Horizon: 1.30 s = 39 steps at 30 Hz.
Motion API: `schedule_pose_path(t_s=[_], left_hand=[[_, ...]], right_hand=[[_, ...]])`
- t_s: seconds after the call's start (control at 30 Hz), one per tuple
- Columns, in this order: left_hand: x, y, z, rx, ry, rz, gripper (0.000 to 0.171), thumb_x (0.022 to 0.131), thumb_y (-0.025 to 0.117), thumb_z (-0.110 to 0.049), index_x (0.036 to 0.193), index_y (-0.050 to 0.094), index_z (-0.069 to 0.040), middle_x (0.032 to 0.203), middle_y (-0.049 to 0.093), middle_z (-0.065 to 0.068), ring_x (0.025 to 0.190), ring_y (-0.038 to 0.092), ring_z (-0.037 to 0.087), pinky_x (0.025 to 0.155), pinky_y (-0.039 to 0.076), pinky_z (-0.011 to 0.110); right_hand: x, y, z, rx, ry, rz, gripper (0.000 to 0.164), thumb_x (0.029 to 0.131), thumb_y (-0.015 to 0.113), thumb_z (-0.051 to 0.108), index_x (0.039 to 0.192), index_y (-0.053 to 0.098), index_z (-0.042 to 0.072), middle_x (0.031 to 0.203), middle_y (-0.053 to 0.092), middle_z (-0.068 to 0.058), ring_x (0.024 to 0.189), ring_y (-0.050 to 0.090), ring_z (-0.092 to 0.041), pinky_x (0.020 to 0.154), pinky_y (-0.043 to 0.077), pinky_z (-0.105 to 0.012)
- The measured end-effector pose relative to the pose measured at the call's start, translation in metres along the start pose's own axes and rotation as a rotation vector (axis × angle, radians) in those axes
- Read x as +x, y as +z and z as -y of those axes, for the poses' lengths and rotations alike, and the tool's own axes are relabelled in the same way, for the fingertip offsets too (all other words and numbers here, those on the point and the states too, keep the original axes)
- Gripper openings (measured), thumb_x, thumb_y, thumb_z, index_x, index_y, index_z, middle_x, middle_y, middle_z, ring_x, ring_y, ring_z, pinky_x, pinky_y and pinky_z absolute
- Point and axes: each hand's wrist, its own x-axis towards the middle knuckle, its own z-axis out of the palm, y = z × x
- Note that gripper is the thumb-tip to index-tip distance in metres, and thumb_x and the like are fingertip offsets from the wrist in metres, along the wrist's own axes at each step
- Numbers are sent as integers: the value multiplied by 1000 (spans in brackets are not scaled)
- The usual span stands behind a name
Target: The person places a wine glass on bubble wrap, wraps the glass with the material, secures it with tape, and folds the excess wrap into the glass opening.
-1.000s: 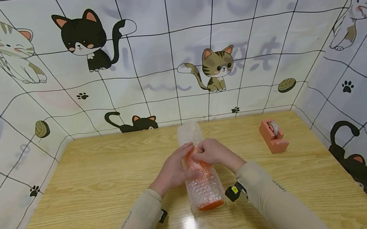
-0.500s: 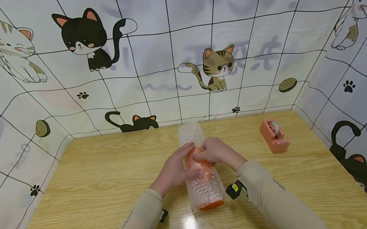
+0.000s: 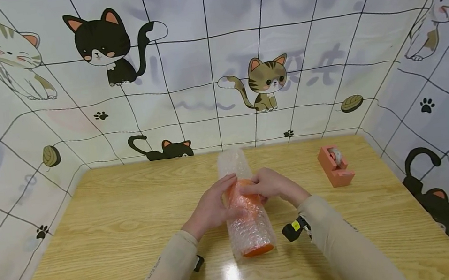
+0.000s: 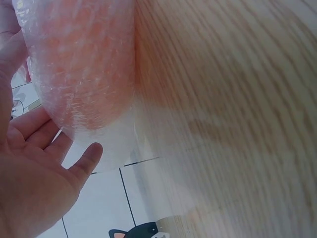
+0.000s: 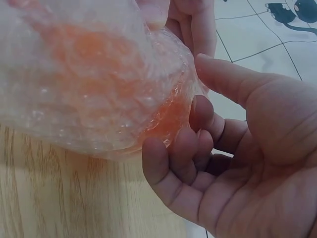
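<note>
An orange object wrapped in clear bubble wrap lies lengthwise on the table; the wrap hides its exact kind. Its rounded orange end shows nearest the person. My left hand holds the wrapped middle from the left, thumb nearer the person and fingers farther up. From the right, my right hand grips the bubble wrap, thumb on top. In the right wrist view, its curled fingertips touch the wrap near one orange end. The left wrist view has the wrapped object beside the left fingers.
A pink tape dispenser with a roll of tape stands at the back right of the wooden table. An unfilled stretch of bubble wrap reaches to the table's back edge. Cat-printed cloth forms walls behind and beside.
My right hand has shifted slightly to the right, and more orange shows through the wrap between the hands. The left hand and the wrapped object stay in place.
</note>
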Motion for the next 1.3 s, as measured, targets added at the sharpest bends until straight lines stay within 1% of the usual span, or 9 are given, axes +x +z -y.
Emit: schedule_pose_path(t_s=[0.13, 0.3, 0.53, 0.67, 0.83, 0.93, 1.07, 1.17, 1.3], left_hand=[[0, 0, 1, 0, -5, 1, 88, 80, 91, -29, 155, 47, -13, 165, 38, -3, 154, 31, 26, 123, 31, 51], [0, 0, 1, -15, 0, 5, 89, 80, 91, -30, 155, 47, -12, 165, 38, -1, 154, 31, 28, 123, 31, 52], [0, 0, 1, -25, -27, 11, 90, 79, 91, -30, 156, 47, -15, 166, 37, -4, 154, 30, 24, 124, 29, 49], [1, 1, 2, -23, -24, 6, 89, 79, 91, -29, 156, 47, -15, 165, 37, -4, 154, 30, 25, 124, 29, 50], [1, 2, 2, -17, -32, 6, 90, 79, 91, -29, 156, 46, -16, 165, 37, -4, 154, 31, 25, 124, 29, 50], [1, 2, 1, -24, -30, 5, 90, 79, 91, -28, 156, 47, -16, 165, 37, -3, 154, 31, 25, 123, 30, 50], [2, 3, 0, -24, -24, 12, 89, 80, 90, -28, 156, 46, -16, 165, 37, -4, 154, 30, 24, 124, 30, 49], [2, 4, 0, -26, -24, 13, 89, 80, 90, -28, 156, 46, -16, 166, 37, -5, 154, 30, 23, 124, 29, 47], [2, 4, 1, -37, -25, 7, 89, 80, 91, -27, 156, 47, -16, 165, 37, -5, 154, 30, 24, 124, 29, 48]], right_hand=[[-1, 0, 0, -4, -6, 1, 43, 95, 73, 34, 62, 59, 11, 58, 55, 1, 56, 54, -13, 69, 61, -46], [0, 1, -1, -2, 5, -15, 40, 95, 74, 33, 64, 61, 10, 60, 58, 1, 57, 56, -13, 68, 61, -44], [0, 4, -5, 38, 19, -34, 41, 94, 75, 32, 64, 57, 12, 60, 58, 1, 58, 57, -13, 67, 60, -43], [1, 6, -8, 61, 24, -48, 41, 94, 75, 33, 63, 55, 14, 61, 57, 1, 59, 55, -13, 65, 56, -39], [1, 9, -14, 95, 14, -55, 42, 96, 74, 32, 65, 53, 14, 62, 53, 2, 60, 50, -13, 62, 50, -32], [1, 9, -18, 126, 2, -65, 42, 96, 74, 31, 65, 52, 14, 62, 50, 3, 60, 47, -13, 59, 44, -28], [2, 11, -26, 212, 13, -84, 43, 94, 77, 31, 64, 52, 14, 62, 50, 2, 61, 46, -14, 58, 39, -25], [2, 12, -33, 282, 23, -88, 40, 94, 78, 29, 65, 54, 13, 63, 53, 1, 62, 49, -15, 59, 41, -25], [3, 14, -40, 342, 4, -83, 33, 96, 75, 26, 71, 59, 12, 67, 55, 1, 64, 51, -15, 62, 45, -27]])
